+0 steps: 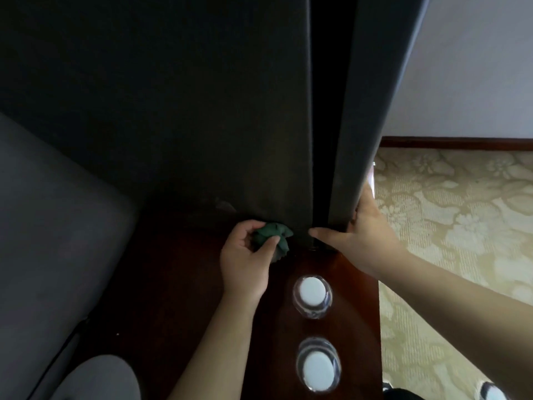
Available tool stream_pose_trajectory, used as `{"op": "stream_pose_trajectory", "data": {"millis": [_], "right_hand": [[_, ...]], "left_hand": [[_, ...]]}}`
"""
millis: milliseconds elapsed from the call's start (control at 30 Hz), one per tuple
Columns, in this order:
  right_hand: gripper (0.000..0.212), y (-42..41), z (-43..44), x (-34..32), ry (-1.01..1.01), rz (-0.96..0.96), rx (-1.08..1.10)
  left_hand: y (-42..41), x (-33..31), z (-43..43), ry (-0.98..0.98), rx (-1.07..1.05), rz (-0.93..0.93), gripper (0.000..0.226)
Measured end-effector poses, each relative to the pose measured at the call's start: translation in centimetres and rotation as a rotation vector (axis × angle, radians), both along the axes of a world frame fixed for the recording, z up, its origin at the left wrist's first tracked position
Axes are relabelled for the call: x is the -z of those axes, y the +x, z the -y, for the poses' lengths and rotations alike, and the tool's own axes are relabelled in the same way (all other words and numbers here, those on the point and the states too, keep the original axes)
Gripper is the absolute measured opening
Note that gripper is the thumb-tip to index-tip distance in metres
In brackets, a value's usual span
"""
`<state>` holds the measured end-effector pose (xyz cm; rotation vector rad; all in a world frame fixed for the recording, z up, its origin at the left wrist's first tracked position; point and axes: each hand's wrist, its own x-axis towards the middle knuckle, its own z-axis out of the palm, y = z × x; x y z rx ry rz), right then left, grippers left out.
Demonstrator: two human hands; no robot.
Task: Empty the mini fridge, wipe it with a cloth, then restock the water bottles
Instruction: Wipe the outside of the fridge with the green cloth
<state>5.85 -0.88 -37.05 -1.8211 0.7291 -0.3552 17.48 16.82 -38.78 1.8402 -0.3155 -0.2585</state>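
Looking down now at the mini fridge (173, 111), a dark box standing on a reddish wooden top (187, 298). Its door (375, 96) is ajar, with only a narrow black slit between door and cabinet (nothing of the inside can be made out).

The right hand (366, 235) is on the bottom of that door. The thumb lies across the near side and the fingers are wrapped round the far edge, so it has hold of the door. The left hand (245, 261) is closed tight round a bunched green cloth (272, 233), right at the foot of the fridge front, just beside the slit.

Two water bottles stand on the wood in a line behind the hands, white caps up. The far bottle (312, 295) is between the two forearms and the near bottle (318, 365) is closer to the person, both close to the right edge of the top.

A grey cushioned seat (52, 226) crowds in on the left, and a grey-clad knee (98, 379) is below it. On the right are flowered cream carpet (461, 212), a dark skirting board (461, 141) and a pale wall (476, 67).
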Motion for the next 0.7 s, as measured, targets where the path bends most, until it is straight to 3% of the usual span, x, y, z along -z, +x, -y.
{"op": "stream_pose_trajectory", "data": {"millis": [200,400,700], "right_hand": [[0.111,0.5,-1.3,-1.8,-0.092,-0.009,0.055],[0.120,0.8,-3.2,-3.6,-0.043,0.065,0.180],[0.135,0.3,-4.3,-8.8,-0.103,0.181,0.165]], "left_hand": [[0.9,-2.1,-0.8,-0.060,-0.153,0.173,0.037],[1.0,-3.9,-0.9,-0.136,-0.227,0.215,0.034],[1.2,-4.1,-1.4,-0.009,-0.221,0.212,0.026]]}}
